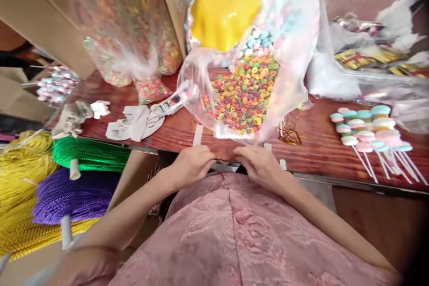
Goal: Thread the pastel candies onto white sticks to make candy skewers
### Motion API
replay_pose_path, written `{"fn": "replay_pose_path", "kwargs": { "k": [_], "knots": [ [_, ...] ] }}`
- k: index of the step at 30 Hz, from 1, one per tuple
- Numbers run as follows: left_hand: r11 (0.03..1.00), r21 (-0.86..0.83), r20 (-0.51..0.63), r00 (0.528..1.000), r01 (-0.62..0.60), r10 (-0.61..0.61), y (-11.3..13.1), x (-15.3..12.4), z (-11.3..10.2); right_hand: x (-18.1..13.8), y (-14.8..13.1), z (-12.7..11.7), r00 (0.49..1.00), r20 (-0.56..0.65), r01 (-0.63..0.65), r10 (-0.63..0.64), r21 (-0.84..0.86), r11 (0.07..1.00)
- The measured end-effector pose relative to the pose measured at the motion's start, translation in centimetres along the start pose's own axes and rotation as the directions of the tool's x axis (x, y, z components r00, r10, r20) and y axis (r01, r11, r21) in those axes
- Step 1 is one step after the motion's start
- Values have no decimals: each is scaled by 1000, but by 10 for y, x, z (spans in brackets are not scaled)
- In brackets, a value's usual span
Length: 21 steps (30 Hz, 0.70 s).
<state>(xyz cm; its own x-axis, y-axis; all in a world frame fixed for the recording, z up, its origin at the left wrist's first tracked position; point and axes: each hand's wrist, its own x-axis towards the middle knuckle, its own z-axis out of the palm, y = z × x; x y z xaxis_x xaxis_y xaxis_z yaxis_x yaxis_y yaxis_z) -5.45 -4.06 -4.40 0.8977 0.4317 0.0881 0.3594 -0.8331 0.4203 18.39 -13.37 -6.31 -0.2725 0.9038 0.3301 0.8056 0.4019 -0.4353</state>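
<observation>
My left hand (191,166) is at the table's front edge, its fingers curled and pressed together. Whatever might be inside it is hidden. Beside it at the same edge, my right hand (260,164) has its fingers loosely bent and partly apart, with no object visible in them. A gap separates the two hands. Just beyond them lies an open clear plastic bag (197,69) of colourful ring-shaped pieces (246,91). Thin gold-coloured wire pieces (288,132) lie past my right hand. White strips (198,135) are stuck near the edge.
A yellow fluted bowl (225,9) sits upside down behind the rings, by pastel candies (256,42). Candy skewers (370,129) lie right, below a clear bin (372,69). Crumpled grey gloves (136,121) and an open carton (40,13) are left. Green mesh rolls (94,154) stand lower left.
</observation>
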Motion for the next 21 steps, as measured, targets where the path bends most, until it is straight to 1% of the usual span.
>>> {"fn": "replay_pose_path", "kwargs": {
  "k": [2,4,5,7,8,9,11,13,15,18,19,20,21],
  "knots": [
    [986,87,54,989,-140,135,16,38,11,-10,8,-12,996,-49,-86,77,-237,968],
    [969,143,109,977,-200,186,25,62,23,-15,16,-22,989,-48,-149,142,-421,895],
    [964,157,132,972,-215,195,27,70,29,-17,21,-27,986,-29,-158,164,-472,867],
    [958,179,163,967,-223,195,30,79,37,-15,32,-33,983,11,-154,185,-505,849],
    [956,195,169,967,-220,188,30,82,39,-12,38,-35,982,8,-161,190,-499,852],
    [953,217,167,970,-212,178,30,85,40,-8,44,-36,980,-23,-184,198,-482,857],
    [945,275,142,980,-177,143,29,91,43,3,54,-39,961,-154,-275,231,-411,869],
    [934,338,100,991,-120,91,27,98,44,18,62,-41,922,-290,-344,258,-303,889],
    [919,388,60,997,-64,43,24,105,47,31,64,-44,897,-359,-344,256,-207,916],
    [900,434,46,999,-28,8,21,115,49,36,62,-50,887,-393,-293,243,-74,953],
    [893,449,54,999,-31,7,21,117,50,33,63,-52,871,-422,-285,251,-19,958],
    [884,465,65,998,-42,13,20,119,51,27,64,-56,843,-466,-282,268,39,958],
    [876,479,80,996,-63,28,19,121,51,19,67,-60,799,-524,-288,294,96,953]
  ]
}}
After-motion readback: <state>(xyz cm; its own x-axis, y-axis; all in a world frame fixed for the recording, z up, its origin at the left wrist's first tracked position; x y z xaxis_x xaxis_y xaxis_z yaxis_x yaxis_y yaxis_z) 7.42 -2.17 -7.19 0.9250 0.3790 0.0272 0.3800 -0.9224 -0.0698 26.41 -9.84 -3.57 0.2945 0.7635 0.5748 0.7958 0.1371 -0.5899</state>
